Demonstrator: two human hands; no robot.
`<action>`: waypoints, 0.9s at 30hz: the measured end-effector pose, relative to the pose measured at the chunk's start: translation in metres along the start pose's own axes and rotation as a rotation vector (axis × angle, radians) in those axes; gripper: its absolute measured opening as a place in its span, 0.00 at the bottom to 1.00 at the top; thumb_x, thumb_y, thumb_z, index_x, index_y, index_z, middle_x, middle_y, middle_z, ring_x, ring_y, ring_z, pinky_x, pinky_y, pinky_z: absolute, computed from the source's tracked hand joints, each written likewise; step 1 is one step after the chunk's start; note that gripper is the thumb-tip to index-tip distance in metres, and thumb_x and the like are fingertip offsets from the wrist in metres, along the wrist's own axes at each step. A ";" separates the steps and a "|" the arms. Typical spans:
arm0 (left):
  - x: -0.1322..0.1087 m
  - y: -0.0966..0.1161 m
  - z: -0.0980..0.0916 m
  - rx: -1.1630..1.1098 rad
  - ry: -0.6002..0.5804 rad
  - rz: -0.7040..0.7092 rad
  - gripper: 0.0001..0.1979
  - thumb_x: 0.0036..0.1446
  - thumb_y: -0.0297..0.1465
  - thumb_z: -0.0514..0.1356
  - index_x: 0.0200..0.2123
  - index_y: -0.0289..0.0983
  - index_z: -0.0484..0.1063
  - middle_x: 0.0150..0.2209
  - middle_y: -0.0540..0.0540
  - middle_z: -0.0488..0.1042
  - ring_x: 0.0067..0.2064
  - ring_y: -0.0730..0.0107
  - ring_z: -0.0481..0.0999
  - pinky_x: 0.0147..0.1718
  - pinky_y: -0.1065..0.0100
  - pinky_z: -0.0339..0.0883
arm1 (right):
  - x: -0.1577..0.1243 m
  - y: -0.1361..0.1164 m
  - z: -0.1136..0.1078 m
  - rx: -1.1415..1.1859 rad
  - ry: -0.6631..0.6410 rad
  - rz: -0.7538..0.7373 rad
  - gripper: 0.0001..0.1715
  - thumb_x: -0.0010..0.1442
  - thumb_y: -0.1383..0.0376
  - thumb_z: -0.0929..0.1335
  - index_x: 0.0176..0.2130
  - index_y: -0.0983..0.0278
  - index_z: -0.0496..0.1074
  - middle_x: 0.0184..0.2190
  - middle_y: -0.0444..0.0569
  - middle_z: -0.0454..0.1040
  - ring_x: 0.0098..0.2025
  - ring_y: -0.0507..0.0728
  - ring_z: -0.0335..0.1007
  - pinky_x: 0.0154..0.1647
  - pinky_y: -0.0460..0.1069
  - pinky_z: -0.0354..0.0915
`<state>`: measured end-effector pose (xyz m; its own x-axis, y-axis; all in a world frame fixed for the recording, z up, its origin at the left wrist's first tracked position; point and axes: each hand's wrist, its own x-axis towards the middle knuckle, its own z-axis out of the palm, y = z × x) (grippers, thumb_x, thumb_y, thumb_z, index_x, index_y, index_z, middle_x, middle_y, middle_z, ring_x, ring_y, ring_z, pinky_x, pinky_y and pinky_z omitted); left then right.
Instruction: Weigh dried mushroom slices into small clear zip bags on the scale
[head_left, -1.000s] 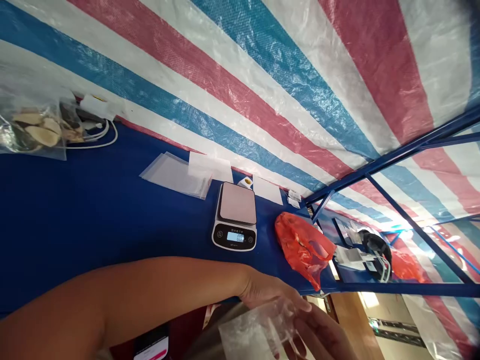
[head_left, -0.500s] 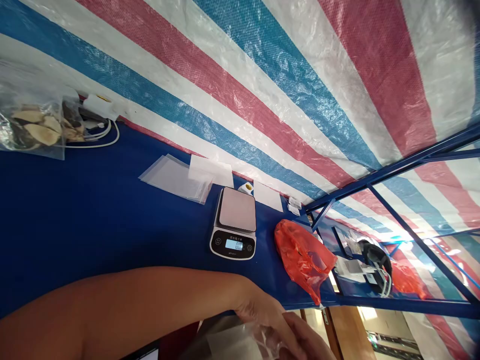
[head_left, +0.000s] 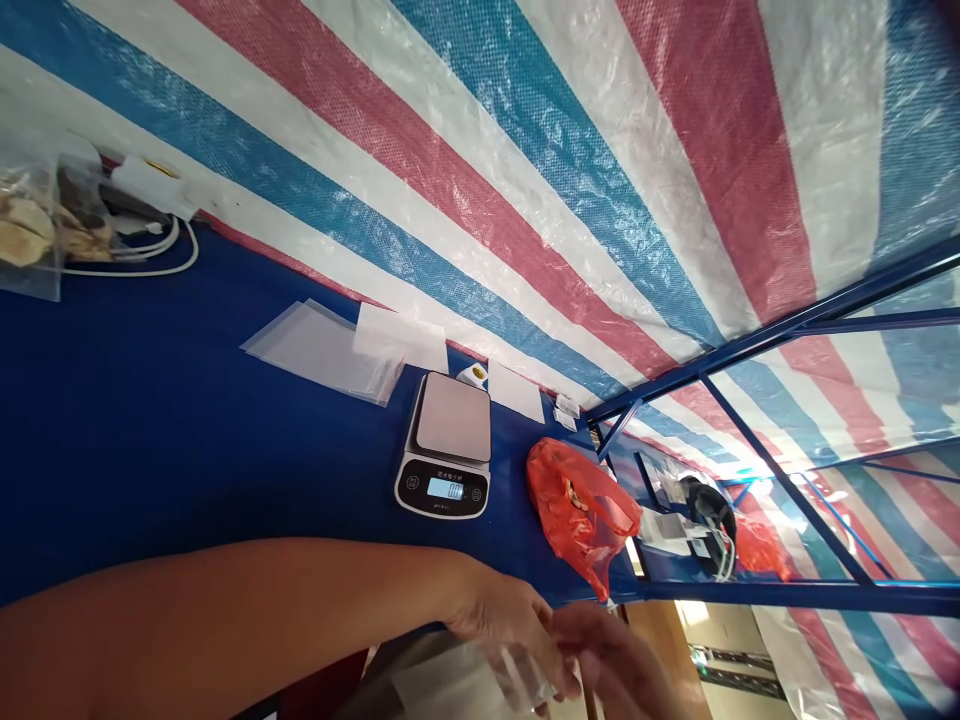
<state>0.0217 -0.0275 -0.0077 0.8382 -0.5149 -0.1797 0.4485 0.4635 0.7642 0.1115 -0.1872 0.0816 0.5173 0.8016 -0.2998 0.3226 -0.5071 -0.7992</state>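
below the near edge of the blue table (head_left: 150, 430), the left hand (head_left: 510, 625) closes on a clear plastic bag (head_left: 465, 688), the blurred right hand (head_left: 619, 665) perhaps pinching its corner, while the scale (head_left: 444, 445) sits bare.

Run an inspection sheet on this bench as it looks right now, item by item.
Surface: blue table, partly covered with supplies.
Job's things: clear bag, held below the table's near edge.
Clutter: scale with its display lit; orange bag; stack of clear sleeves; white sheets; pouch of dried slices at far left.
Hands: left hand pinches the clear bag; right hand is against it, grip unclear.
Cables: white cable looped beside a white charger.
Surroundings: striped tarp behind the table; blue frame to the right.
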 end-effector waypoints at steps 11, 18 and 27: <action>-0.002 0.014 0.001 0.030 0.002 -0.097 0.32 0.13 0.24 0.81 0.31 0.39 0.78 0.32 0.52 0.78 0.32 0.70 0.77 0.28 0.69 0.76 | 0.145 0.017 -0.050 -0.581 0.443 -0.223 0.43 0.65 0.49 0.59 0.70 0.67 0.64 0.66 0.61 0.70 0.69 0.68 0.66 0.66 0.63 0.65; 0.001 0.013 0.004 0.020 0.053 -0.077 0.34 0.07 0.27 0.81 0.29 0.39 0.79 0.33 0.52 0.78 0.32 0.72 0.75 0.25 0.71 0.74 | 0.162 -0.001 -0.030 -0.691 0.351 -0.167 0.23 0.63 0.54 0.60 0.48 0.64 0.73 0.44 0.61 0.81 0.50 0.69 0.78 0.53 0.60 0.70; -0.011 0.021 0.010 -0.015 0.078 -0.114 0.37 0.03 0.23 0.79 0.29 0.38 0.79 0.34 0.52 0.77 0.33 0.73 0.75 0.26 0.72 0.74 | 0.154 -0.018 0.009 -0.699 0.308 -0.257 0.13 0.59 0.54 0.67 0.28 0.58 0.68 0.31 0.55 0.77 0.39 0.67 0.73 0.44 0.57 0.66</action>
<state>0.0187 -0.0195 0.0162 0.8029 -0.5074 -0.3129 0.5463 0.4163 0.7268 0.1784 -0.0523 0.0454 0.5221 0.8484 0.0872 0.8296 -0.4815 -0.2826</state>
